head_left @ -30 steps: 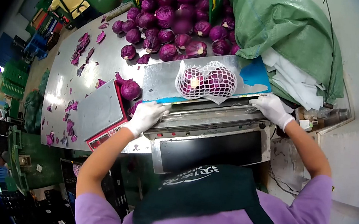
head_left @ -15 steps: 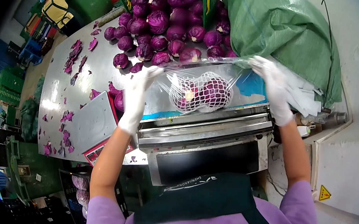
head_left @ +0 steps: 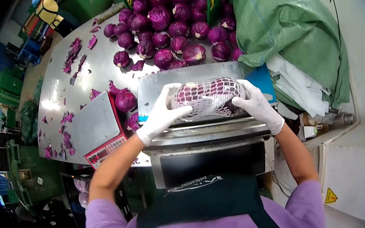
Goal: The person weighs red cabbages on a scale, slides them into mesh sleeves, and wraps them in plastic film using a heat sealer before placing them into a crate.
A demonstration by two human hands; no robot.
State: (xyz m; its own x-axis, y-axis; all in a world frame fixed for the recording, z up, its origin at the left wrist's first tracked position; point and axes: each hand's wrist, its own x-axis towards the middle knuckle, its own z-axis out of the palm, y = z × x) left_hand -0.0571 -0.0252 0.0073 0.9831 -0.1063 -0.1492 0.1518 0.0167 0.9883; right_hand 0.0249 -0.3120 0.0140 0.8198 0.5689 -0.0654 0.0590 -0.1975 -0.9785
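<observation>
Two purple cabbages in white foam netting (head_left: pixel 208 94) with clear film over them are between my hands, above the metal wrapping machine (head_left: pixel 213 138). My left hand (head_left: pixel 162 115), in a white glove, grips the left end, thumb in front. My right hand (head_left: pixel 260 108), gloved as well, closes round the right end with the thumb at the front. The finger pads behind the bundle are hidden. Under it lies the machine's steel plate (head_left: pixel 151 88), with a blue surface (head_left: pixel 264 85) showing at the right.
Loose purple cabbages (head_left: pixel 159 17) spill from a green crate (head_left: pixel 213 2) behind the machine. A scale (head_left: pixel 96 122) and leaf scraps (head_left: pixel 73 56) lie on the steel table at left. A green woven sack (head_left: pixel 286 31) fills the back right. A person (head_left: pixel 50 11) stands far left.
My hands have come down and inward from stretching the film above the netted cabbages. They now hold the bundle at both ends, and the film is folded around it.
</observation>
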